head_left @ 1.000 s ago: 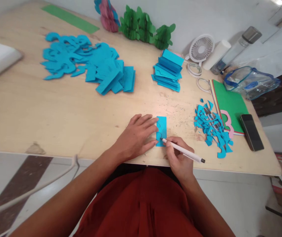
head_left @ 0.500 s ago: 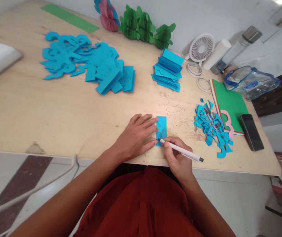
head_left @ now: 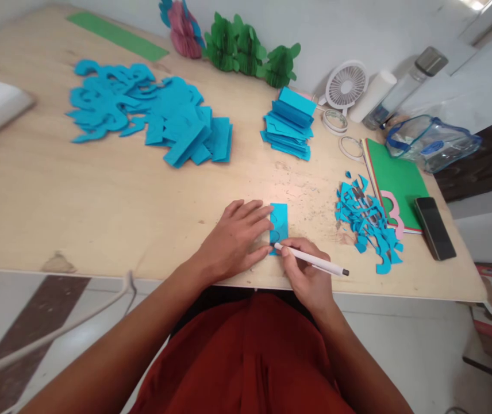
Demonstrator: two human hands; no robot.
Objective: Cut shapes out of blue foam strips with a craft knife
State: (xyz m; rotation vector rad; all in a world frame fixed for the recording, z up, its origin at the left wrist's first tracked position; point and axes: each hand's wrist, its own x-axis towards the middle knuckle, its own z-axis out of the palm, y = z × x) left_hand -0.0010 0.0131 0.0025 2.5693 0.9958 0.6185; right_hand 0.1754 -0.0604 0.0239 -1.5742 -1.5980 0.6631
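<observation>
A white pen [head_left: 315,261] is held in the right grip [head_left: 310,273], with thumb and fingers clamped together around the barrel near its writing end; the dark rear end is pointed out to the right of that grip. The tip is set at the lower part of a blue paper rectangle [head_left: 280,218], just ahead and to the left of the right grip, on which curved dark lines are drawn. The rectangle is pressed to the bench [head_left: 142,218] by the left grip [head_left: 237,238], which is laid flat, palm down, fingers extended and slightly apart, fingertips at the paper's left edge. Well ahead of the right grip, folded blue papers [head_left: 291,135] are stacked; to its right, blue offcuts [head_left: 383,244] are heaped, with a black smartphone [head_left: 435,230] placed beyond them. Ahead and left of the left grip, curled blue cut-outs [head_left: 99,115] are piled.
</observation>
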